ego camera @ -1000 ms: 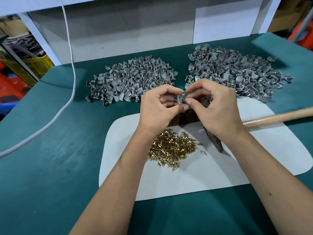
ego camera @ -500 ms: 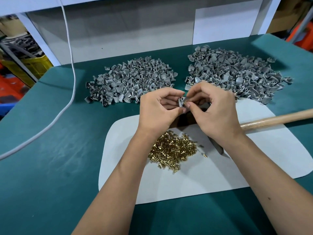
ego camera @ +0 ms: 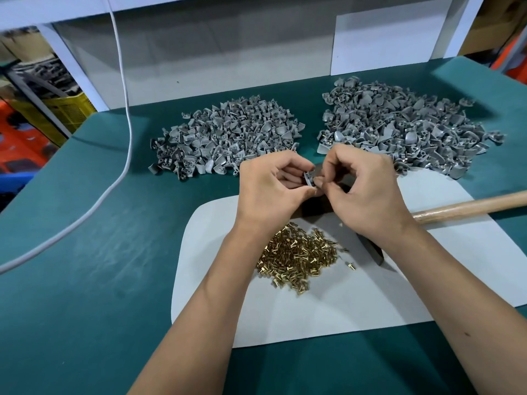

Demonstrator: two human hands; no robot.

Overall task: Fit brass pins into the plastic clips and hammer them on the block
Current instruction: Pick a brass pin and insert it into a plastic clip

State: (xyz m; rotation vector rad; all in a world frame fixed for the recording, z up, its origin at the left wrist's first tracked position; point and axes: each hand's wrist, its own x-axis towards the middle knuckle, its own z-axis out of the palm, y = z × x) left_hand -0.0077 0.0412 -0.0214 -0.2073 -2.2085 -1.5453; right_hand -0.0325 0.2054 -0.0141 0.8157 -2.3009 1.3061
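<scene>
**Two hands hold one grey clip over the white mat**

The left hand (ego camera: 271,186) and the right hand (ego camera: 365,192) meet just above the far edge of the white mat (ego camera: 328,309). Between them is one small grey clip (ego camera: 309,178). The left fingers (ego camera: 288,162) are curled and pinch the clip. The right fingers (ego camera: 332,161) are curled too and pinch at the same clip from the other side. A pin there is too small to see.

A heap of brass pins (ego camera: 299,258) lies on the mat, near the wrists. One pin (ego camera: 351,265) lies alone just right of the heap. A dark block (ego camera: 316,208) sits on the mat under the hands, mostly hidden. A hammer with a wooden handle (ego camera: 470,206) lies across the right side of the mat, its dark head (ego camera: 372,250) under the right wrist.

Beyond the mat, on the green bench (ego camera: 85,280), are two piles of grey clips, one to the left (ego camera: 222,138) and one to the right (ego camera: 405,129). A white cord (ego camera: 125,155) hangs down and runs across the bench left of the mat.
</scene>
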